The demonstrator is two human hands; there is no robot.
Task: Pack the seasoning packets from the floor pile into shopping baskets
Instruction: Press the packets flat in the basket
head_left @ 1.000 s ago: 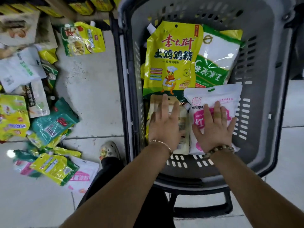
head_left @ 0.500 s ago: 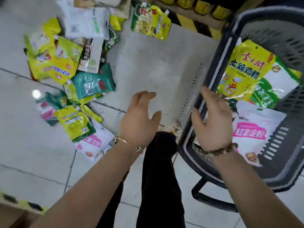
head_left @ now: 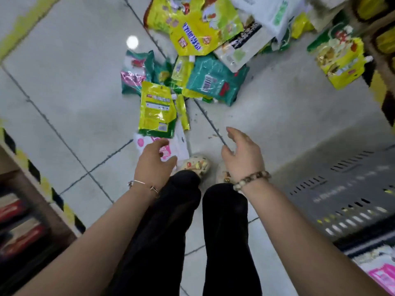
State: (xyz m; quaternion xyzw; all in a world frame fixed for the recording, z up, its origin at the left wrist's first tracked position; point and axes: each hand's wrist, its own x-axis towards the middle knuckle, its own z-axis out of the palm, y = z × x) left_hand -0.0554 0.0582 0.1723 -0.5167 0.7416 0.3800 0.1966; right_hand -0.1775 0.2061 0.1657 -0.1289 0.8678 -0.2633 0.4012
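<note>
Head view, one frame, blurred towards the edges.

1. Pile of seasoning packets [head_left: 183, 69]: on the tiled floor [head_left: 64, 82], from centre up to 12 o'clock. It includes a large yellow packet [head_left: 192, 24] at 12 o'clock and a teal packet [head_left: 213, 84] with a barcode just below it. A small yellow packet [head_left: 157, 107] lies at the pile's near edge, partly over a white-and-pink packet [head_left: 179, 144].
2. Stray yellow-green packet [head_left: 339, 58]: at 2 o'clock, apart from the pile.
3. Shopping basket [head_left: 342, 189]: grey and slotted, at 3 to 4 o'clock, well apart from the pile.
4. Left hand [head_left: 154, 163]: near centre, above the white-and-pink packet. Its fingers are loosely bent and grasp nothing; whether it touches the packet cannot be told. There is a thin bangle [head_left: 143, 184] at the wrist.
5. Right hand [head_left: 243, 157]: just right of centre, over bare floor. It is released, with relaxed fingers, and holds nothing. There is a bead bracelet [head_left: 252, 179] at the wrist.
6. Patterned shoes [head_left: 196, 164]: between the hands, below black trouser legs.
7. Shelf [head_left: 21, 210]: at 8 o'clock, with a yellow-and-black striped edge.
</note>
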